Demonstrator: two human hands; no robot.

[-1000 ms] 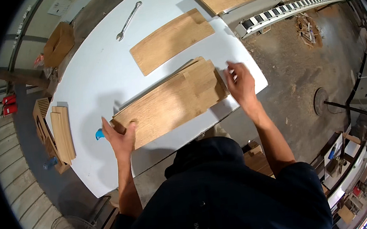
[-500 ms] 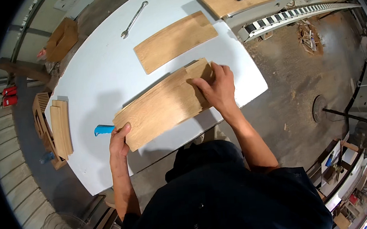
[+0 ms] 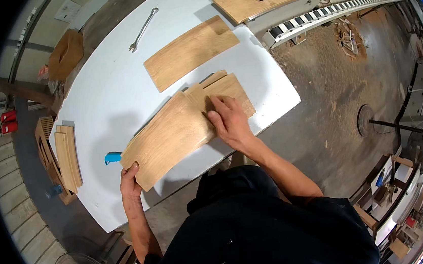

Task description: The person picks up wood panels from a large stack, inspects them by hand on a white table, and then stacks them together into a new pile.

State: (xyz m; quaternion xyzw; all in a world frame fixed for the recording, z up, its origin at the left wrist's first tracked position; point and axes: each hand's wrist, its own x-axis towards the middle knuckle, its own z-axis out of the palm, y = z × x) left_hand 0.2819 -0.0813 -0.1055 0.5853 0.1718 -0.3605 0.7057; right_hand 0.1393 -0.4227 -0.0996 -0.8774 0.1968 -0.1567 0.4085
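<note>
Head view: the person's left hand (image 3: 129,183) grips the near left corner of the upper wooden board (image 3: 164,139), the thumb (image 3: 133,168) lying on its face and the other fingers out of sight at or under the edge. How many layers this grip takes in cannot be told. The right hand (image 3: 234,127) is at the board's other end, fingers loosely bent, fingertips at the wood; whether they pinch the end or only rest there is not clear.

The upper board thus spans the gap between the two hands, over the white table (image 3: 93,199). Beyond the right fingertips, lower boards (image 3: 237,93) of the pile jut out in uneven steps. Just past the left fingers lies a blue object (image 3: 112,158); a separate board (image 3: 191,52) lies ahead of the right fingers, with a wrench (image 3: 143,30) farther off to its left.

The boards look thin, stiff and fairly light, with smooth faces that could slide over one another. Corners and thin ends may chip if knocked. A hold at both short ends, thumbs on top and fingers below, would probably suit best, keeping the long piece level.
</note>
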